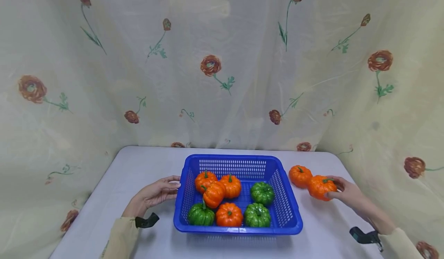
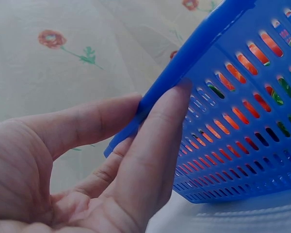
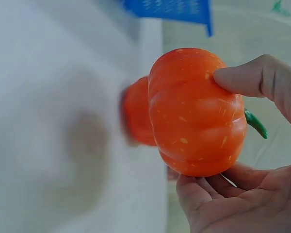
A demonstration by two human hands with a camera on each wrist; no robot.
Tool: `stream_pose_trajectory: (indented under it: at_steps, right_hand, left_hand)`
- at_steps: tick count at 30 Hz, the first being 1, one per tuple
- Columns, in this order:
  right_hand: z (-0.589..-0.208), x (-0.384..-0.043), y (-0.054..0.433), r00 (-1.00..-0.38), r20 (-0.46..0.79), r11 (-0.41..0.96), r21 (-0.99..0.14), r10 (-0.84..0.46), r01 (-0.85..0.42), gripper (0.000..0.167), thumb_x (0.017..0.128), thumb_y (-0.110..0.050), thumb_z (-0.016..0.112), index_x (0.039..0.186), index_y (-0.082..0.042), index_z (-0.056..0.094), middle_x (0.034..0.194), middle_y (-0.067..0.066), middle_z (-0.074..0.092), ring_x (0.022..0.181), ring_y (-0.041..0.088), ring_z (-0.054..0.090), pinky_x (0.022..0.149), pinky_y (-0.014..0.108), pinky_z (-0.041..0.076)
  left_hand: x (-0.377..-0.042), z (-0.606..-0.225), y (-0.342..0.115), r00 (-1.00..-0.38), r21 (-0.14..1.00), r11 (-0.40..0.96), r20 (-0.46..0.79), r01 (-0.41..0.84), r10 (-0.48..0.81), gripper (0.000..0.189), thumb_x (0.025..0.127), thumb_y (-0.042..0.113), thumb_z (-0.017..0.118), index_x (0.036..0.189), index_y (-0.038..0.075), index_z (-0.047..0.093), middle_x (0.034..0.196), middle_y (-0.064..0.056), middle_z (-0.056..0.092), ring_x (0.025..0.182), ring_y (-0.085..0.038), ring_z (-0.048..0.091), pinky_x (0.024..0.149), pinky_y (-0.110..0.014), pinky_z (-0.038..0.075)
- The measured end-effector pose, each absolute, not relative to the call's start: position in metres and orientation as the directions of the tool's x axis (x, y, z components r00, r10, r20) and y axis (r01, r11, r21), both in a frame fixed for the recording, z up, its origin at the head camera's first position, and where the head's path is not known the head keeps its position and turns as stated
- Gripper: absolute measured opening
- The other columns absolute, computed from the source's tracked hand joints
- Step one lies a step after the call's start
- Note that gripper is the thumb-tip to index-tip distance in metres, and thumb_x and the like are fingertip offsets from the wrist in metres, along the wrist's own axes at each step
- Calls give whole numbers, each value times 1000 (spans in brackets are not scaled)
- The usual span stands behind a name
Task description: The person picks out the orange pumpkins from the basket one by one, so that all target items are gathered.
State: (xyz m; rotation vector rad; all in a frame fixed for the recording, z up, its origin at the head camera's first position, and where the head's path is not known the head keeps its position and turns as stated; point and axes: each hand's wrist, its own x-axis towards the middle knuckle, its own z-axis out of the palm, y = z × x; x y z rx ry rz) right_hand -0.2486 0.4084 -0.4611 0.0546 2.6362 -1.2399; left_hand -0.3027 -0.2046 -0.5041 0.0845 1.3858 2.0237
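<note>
My left hand (image 1: 160, 192) is at the left side of a blue plastic basket (image 1: 239, 231). In the left wrist view, thumb and fingers (image 2: 153, 141) pinch the basket's rim (image 2: 184, 56) between them. To the basket's right, my right hand (image 1: 350, 193) holds an orange toy pumpkin (image 1: 320, 187) with a green stem. The right wrist view has the thumb on one side of this pumpkin (image 3: 196, 114) and the fingers under the other, with its shadow falling on the table. A second orange pumpkin (image 1: 300, 176) lies on the table just beyond the held one, partly overlapped by it.
Inside the basket sit several orange pumpkins (image 1: 229, 214), one resting on others, and three green pumpkins (image 1: 262, 193). The basket stands on a white table (image 1: 149, 162). Flower-patterned cloth (image 1: 243, 31) hangs behind the table and along both sides.
</note>
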Motion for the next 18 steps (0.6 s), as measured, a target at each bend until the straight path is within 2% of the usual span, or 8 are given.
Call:
stream_pose_trajectory:
  at_steps: [5, 9, 18]
  right_hand:
    - [-484, -257, 416, -969, -245, 651, -739, -16, 176, 78, 91, -25, 64, 143, 14, 20, 144, 39, 24, 130, 52, 29, 109, 65, 30]
    - [-495, -263, 417, -969, -245, 672, -713, 30, 201, 81, 90, -31, 63, 144, 12, 20, 144, 39, 24, 129, 52, 29, 107, 67, 31]
    - [-514, -274, 420, -976, -220, 664, -727, 13, 173, 79, 91, -23, 63, 144, 14, 17, 146, 41, 18, 134, 57, 21, 110, 67, 23]
  left_hand:
    - [-302, -502, -204, -774, 847, -207, -313, -490, 551, 40, 98, 2, 50, 134, 2, 35, 105, -9, 67, 92, -17, 69, 84, -30, 58]
    - [-302, -501, -204, -773, 845, -209, -314, -492, 552, 39, 98, 2, 51, 134, 3, 35, 106, -9, 67, 93, -17, 68, 84, -29, 58]
    - [-302, -503, -204, -775, 844, -203, -326, -496, 541, 37, 98, 2, 52, 132, 5, 38, 108, -9, 66, 94, -17, 68, 84, -29, 58]
